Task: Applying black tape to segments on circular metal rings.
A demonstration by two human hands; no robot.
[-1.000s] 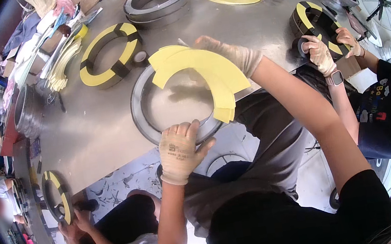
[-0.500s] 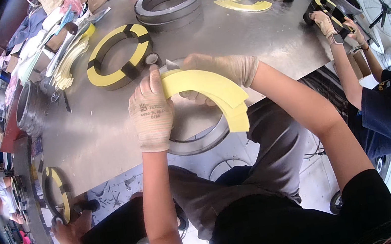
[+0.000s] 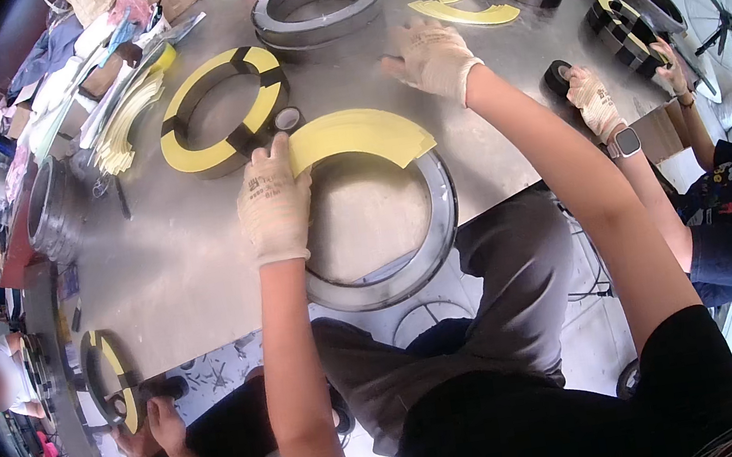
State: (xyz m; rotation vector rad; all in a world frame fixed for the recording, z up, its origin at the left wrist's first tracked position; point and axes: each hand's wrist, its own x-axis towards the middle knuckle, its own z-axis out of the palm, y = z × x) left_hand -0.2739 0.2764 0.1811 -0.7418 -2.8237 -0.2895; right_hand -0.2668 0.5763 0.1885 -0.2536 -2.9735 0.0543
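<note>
My left hand [image 3: 276, 208], in a pale work glove, is closed on the left end of a stack of yellow curved strips [image 3: 361, 138]. The strips lie along the far side of a grey metal ring [image 3: 445, 208] at the table's near edge. My gloved right hand [image 3: 438, 59] reaches over the tabletop with its fingers apart and nothing visible in them. Beyond it lie more yellow curved strips [image 3: 467, 16]. Just past my left fingertips stands a black tape roll [image 3: 286, 119], beside a ring faced in yellow with black bands [image 3: 177, 150].
A thick grey ring [image 3: 266, 27] sits farther back on the metal table [image 3: 171, 274]. Papers and strips [image 3: 126, 122] pile up at the left. A co-worker's gloved hand [image 3: 594, 103] at the right is by another black tape roll [image 3: 558, 78]. Another person works at the lower left.
My right hand has left the yellow strips and moved away to the far right. The strips now lie flatter on the ring. The co-worker's hand at the right has moved from the banded ring to a tape roll.
</note>
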